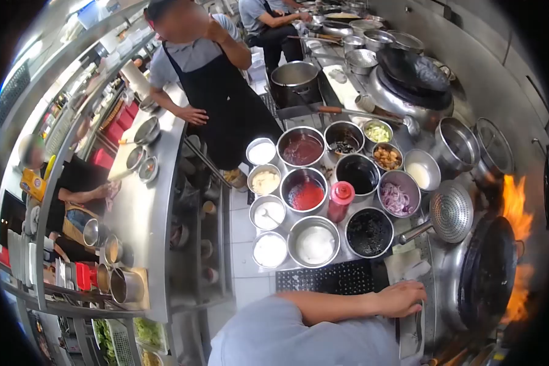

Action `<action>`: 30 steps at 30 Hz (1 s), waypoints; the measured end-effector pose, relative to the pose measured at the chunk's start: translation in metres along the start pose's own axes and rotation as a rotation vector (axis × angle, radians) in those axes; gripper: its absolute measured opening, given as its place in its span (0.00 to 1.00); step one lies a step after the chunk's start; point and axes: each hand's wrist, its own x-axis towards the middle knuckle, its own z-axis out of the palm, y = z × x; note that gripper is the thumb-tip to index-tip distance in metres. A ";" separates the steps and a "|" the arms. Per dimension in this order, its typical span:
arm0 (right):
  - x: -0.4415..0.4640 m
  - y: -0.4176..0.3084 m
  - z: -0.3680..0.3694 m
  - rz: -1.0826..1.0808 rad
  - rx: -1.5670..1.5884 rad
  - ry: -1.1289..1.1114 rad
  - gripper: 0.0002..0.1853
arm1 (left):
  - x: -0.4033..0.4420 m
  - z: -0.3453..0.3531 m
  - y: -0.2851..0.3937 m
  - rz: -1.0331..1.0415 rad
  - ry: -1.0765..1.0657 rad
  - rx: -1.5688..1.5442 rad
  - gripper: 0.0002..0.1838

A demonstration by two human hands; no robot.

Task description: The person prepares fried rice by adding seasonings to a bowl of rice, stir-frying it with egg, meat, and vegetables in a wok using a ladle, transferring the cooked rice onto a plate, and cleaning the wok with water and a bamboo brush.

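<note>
My left hand reaches from the grey sleeve at the bottom to the metal stove edge, its fingers curled down. What they grip is hidden. A folded pale cloth lies just beyond it. Right of the hand, a dark wok sits tilted on a burner with tall flames behind it. A perforated metal ladle rests near the wok, its handle pointing toward the seasoning pots. My right hand is out of view.
Several metal pots hold sauces and powders, including a red sauce and sliced red onions. A red squeeze bottle stands among them. A co-worker in a black apron stands beyond. A steel counter runs along the left.
</note>
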 end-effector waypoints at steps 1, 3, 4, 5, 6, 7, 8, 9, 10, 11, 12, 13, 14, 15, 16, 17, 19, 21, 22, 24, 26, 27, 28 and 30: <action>0.002 -0.003 0.001 -0.003 -0.015 -0.008 0.21 | 0.001 -0.001 -0.002 0.001 0.006 -0.009 0.14; 0.009 -0.006 0.001 -0.006 -0.038 -0.027 0.21 | -0.001 -0.004 -0.004 -0.008 0.022 -0.019 0.14; 0.014 -0.011 0.002 -0.008 -0.044 -0.031 0.21 | -0.001 -0.006 -0.002 -0.012 0.023 -0.029 0.14; 0.018 -0.015 0.003 -0.013 -0.053 -0.045 0.21 | -0.002 -0.005 0.000 -0.019 0.024 -0.044 0.14; 0.021 -0.015 0.002 -0.013 -0.063 -0.052 0.21 | -0.002 -0.002 -0.001 -0.029 0.027 -0.050 0.14; 0.026 -0.014 0.005 -0.018 -0.074 -0.057 0.21 | -0.002 0.000 -0.001 -0.026 0.027 -0.056 0.15; 0.028 -0.014 0.004 -0.015 -0.075 -0.060 0.21 | -0.001 0.001 -0.001 -0.020 0.027 -0.059 0.15; 0.031 -0.014 0.005 -0.021 -0.082 -0.062 0.21 | 0.001 0.001 -0.001 -0.021 0.029 -0.058 0.15; 0.034 -0.014 0.003 -0.026 -0.085 -0.069 0.21 | 0.002 0.000 0.001 -0.019 0.009 -0.046 0.15; 0.039 -0.015 0.003 -0.037 -0.087 -0.070 0.21 | 0.003 -0.001 0.004 -0.016 -0.012 -0.035 0.15; 0.044 -0.014 0.000 -0.049 -0.095 -0.080 0.21 | 0.004 -0.001 0.006 -0.017 -0.009 -0.032 0.15; 0.051 -0.014 -0.001 -0.072 -0.097 -0.089 0.21 | 0.004 -0.004 0.008 -0.030 -0.007 -0.003 0.16; 0.059 -0.011 -0.007 -0.092 -0.107 -0.092 0.21 | 0.002 -0.003 0.010 -0.040 -0.014 0.017 0.16; 0.069 -0.009 -0.013 -0.118 -0.127 -0.104 0.22 | 0.000 -0.004 0.012 -0.076 0.004 0.034 0.16; 0.082 -0.009 -0.020 -0.151 -0.158 -0.115 0.22 | -0.002 -0.003 0.010 -0.089 -0.004 0.038 0.17; 0.099 -0.012 -0.022 -0.178 -0.206 -0.126 0.22 | -0.007 -0.002 0.006 -0.040 0.029 0.103 0.17; 0.144 -0.022 -0.016 -0.194 -0.308 -0.133 0.22 | -0.007 -0.008 0.015 -0.109 -0.027 0.137 0.16; 0.197 0.002 -0.010 -0.129 -0.420 -0.069 0.21 | -0.012 0.000 0.013 -0.140 -0.028 0.186 0.14; 0.207 -0.008 -0.017 -0.022 -0.371 -0.122 0.19 | -0.012 0.001 0.018 -0.151 -0.072 0.195 0.15; 0.192 -0.035 -0.050 0.022 -0.497 -0.280 0.22 | -0.015 -0.007 0.036 -0.164 -0.087 0.219 0.15; 0.177 -0.043 -0.073 0.037 -0.594 -0.410 0.24 | -0.023 -0.015 0.042 -0.157 -0.062 0.239 0.15; 0.176 -0.027 -0.076 -0.064 -0.700 -0.420 0.24 | -0.024 -0.017 0.042 -0.186 -0.021 0.279 0.14; 0.176 -0.035 -0.074 -0.067 -0.698 -0.387 0.21 | -0.024 -0.016 0.043 -0.215 0.021 0.308 0.14; 0.207 -0.019 -0.033 -0.005 -0.660 -0.258 0.19 | -0.014 -0.011 0.048 -0.226 0.026 0.283 0.15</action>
